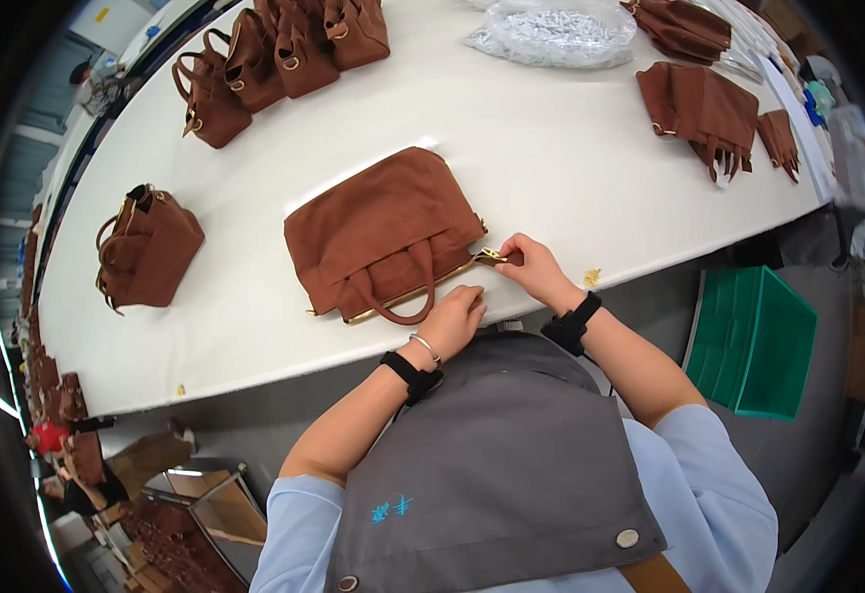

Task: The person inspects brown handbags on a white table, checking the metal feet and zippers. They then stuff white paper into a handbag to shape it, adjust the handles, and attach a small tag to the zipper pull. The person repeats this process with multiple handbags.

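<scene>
A brown handbag (368, 222) lies on its side on the white table, its handle (428, 287) and gold zipper edge toward me. At the bag's right corner, my right hand (534, 269) is closed in a pinch on a short brown leather tab (514, 258). Gold metal hardware (490, 254) sits between that tab and the bag. My left hand (452, 318) rests by the table's front edge, close beside the handle. Its fingers are curled together, and whatever they may hold is hidden.
Another brown handbag (151, 247) stands to the left, with several more (304, 54) grouped at the far left. Unfinished-looking brown pieces (699, 109) and a clear bag of small white items (556, 35) lie far right. A green crate (754, 341) is below the table's right side.
</scene>
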Available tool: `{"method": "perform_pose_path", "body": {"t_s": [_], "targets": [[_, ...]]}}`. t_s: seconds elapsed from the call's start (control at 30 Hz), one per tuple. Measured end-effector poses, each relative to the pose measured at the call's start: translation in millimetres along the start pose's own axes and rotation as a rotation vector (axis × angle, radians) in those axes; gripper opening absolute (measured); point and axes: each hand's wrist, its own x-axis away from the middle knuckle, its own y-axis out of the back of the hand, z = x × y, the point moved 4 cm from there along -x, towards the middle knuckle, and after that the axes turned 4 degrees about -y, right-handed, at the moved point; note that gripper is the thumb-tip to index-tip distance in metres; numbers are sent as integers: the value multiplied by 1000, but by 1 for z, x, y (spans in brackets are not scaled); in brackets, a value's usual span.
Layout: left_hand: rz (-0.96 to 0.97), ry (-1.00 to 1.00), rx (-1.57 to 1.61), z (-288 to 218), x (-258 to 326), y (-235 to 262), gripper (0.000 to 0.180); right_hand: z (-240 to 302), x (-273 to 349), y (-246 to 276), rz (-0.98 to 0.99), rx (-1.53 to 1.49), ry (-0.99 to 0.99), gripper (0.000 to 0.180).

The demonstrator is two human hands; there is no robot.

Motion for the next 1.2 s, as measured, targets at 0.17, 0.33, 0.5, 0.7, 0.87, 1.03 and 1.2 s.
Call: {"method": "perform_pose_path", "body": {"t_s": [0.17, 0.33, 0.5, 0.7, 0.87, 1.03, 1.2], "targets": [[-184, 512, 555, 33, 28, -24, 39, 31, 5, 2, -17, 496, 383, 33], [-356, 570, 1331, 8, 44, -25, 63, 28, 7, 8, 91, 427, 171, 32], [-369, 425, 1113, -2, 27, -24, 66, 16, -3, 8, 38, 483, 246, 22], [-410, 414, 347, -6, 30, 5, 22, 21, -4, 10, -56, 727, 464, 16], [-466, 74, -659, -19, 46, 32, 27, 30, 6, 7, -135, 750, 513, 18], [-385, -57, -770, -1, 49, 36, 22, 68, 29, -9, -166, 702, 855, 18], [-519, -226, -660, -39, 49, 75, 16, 54, 44, -51, 81, 606, 994, 23]]}}
